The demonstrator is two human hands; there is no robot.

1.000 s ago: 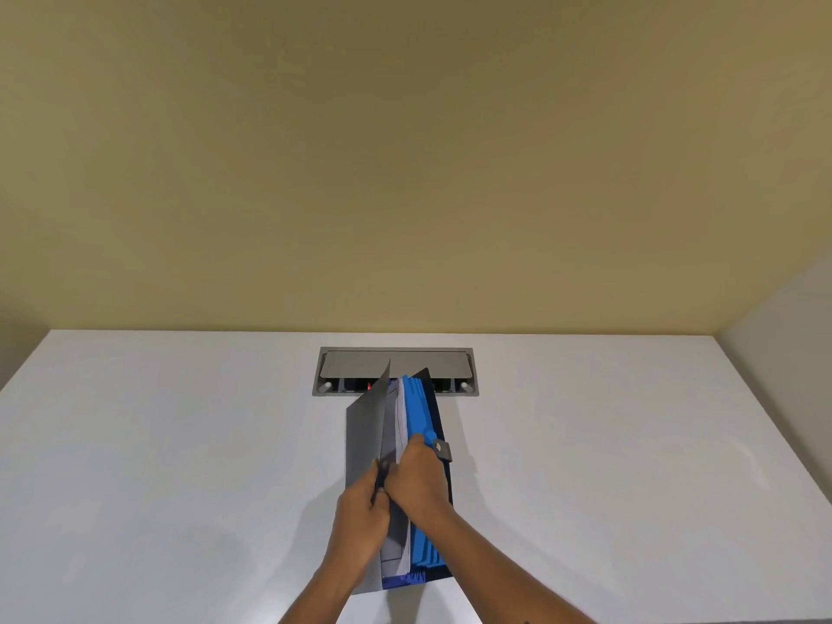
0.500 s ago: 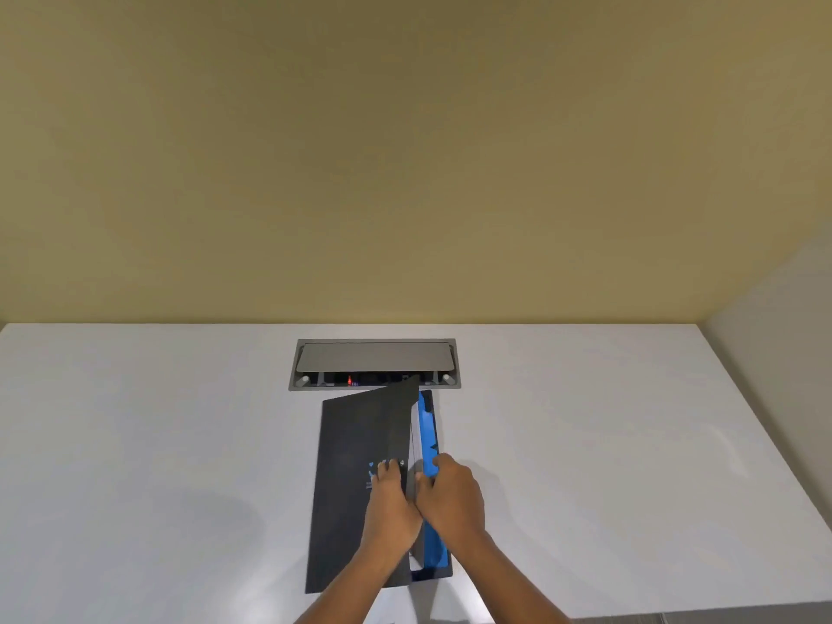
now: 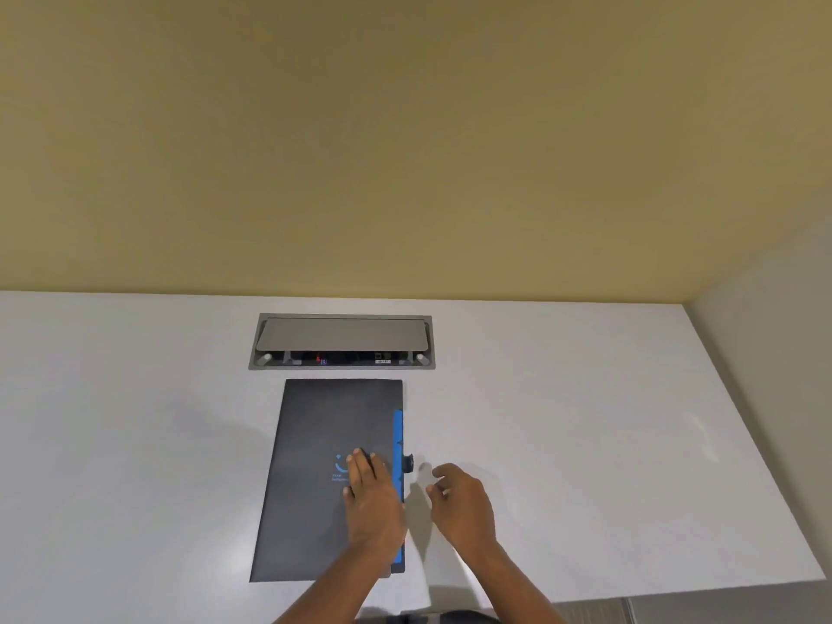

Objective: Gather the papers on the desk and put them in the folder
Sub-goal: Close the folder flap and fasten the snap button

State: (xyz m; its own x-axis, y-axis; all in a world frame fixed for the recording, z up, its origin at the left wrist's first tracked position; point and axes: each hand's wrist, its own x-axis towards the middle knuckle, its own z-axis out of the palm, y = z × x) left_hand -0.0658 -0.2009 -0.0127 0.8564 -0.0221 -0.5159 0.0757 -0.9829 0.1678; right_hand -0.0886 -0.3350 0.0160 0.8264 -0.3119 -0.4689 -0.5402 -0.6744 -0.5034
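The white desk is bare of loose papers; none show anywhere around the folder, which now lies flat and shut just in front of the recessed socket box, where half a second ago its dark cover stood partly raised. A blue edge shows along its right side. The left hand rests flat on the cover, fingers spread, holding nothing. The right hand, just right of the folder, has let go and hovers loosely curled, empty. The task looks essentially finished.
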